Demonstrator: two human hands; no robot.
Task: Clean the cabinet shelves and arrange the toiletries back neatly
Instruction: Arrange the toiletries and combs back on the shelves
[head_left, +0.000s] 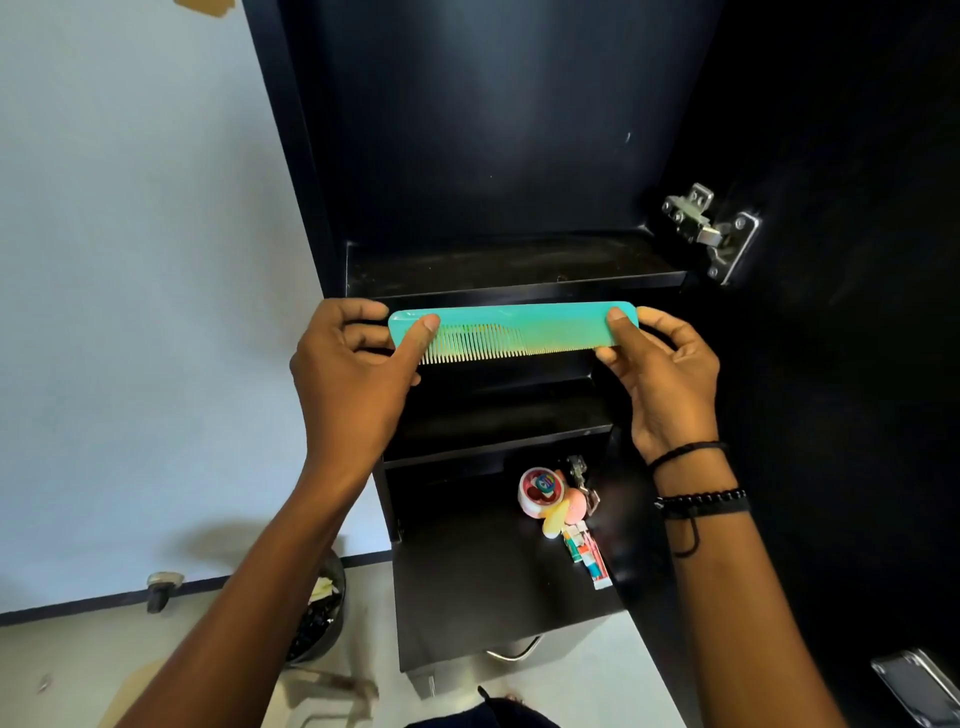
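A long turquoise comb (519, 327) with yellowed teeth is held level in front of the black cabinet. My left hand (353, 369) pinches its left end with thumb on the front. My right hand (660, 369) pinches its right end the same way. Just behind the comb lies the upper shelf (509, 265), bare and dusty. A lower shelf (493, 415) sits below the comb. On the black surface (478, 582) beneath it lie a round pink-and-white container (537, 491), pink and yellow items (563, 514) and a toothpaste tube (589, 558).
The open cabinet door (852, 260) stands at the right on a metal hinge (711, 228). A white wall (130, 286) is to the left. A dark waste bin (319, 613) holding rubbish stands on the floor at lower left. A metal object (919, 686) is at bottom right.
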